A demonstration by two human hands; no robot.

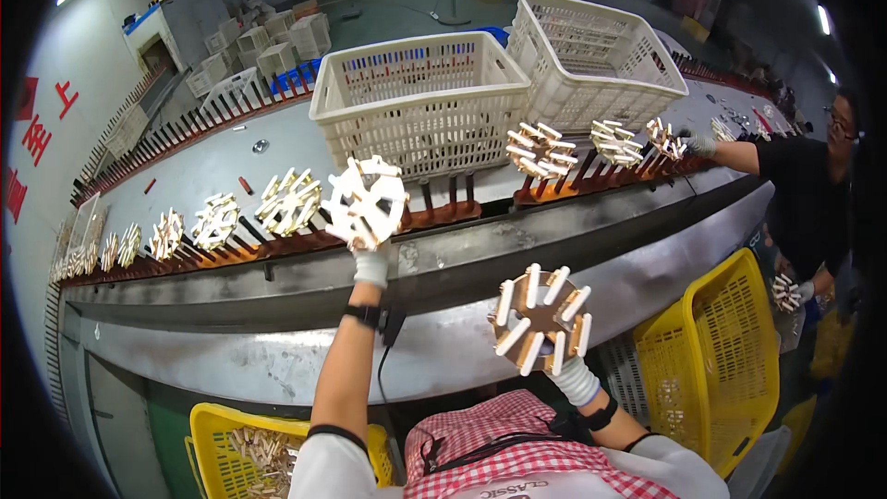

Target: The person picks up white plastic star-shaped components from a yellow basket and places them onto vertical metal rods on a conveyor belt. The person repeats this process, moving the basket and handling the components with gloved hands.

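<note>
My left hand (372,268), in a white glove, is raised at the machine's rail, closed on a round peg disc (367,203) with white rods fanned around it. Most of its fingers are hidden behind the disc. Lower and closer to my body, my gloved right hand (575,381) grips a second peg disc (543,319) by its lower edge. That disc is brown, with short white rods standing around its face. Left of my left hand, more rod-filled discs (289,201) stand along the rail, shrinking into the distance.
Two white plastic crates (420,106) stand behind the rail. Other rod-filled discs (540,150) line the rail to the right, where a co-worker's gloved hand (699,143) touches one. A yellow basket of loose rods (208,420) is low left; yellow baskets (730,351) stand right.
</note>
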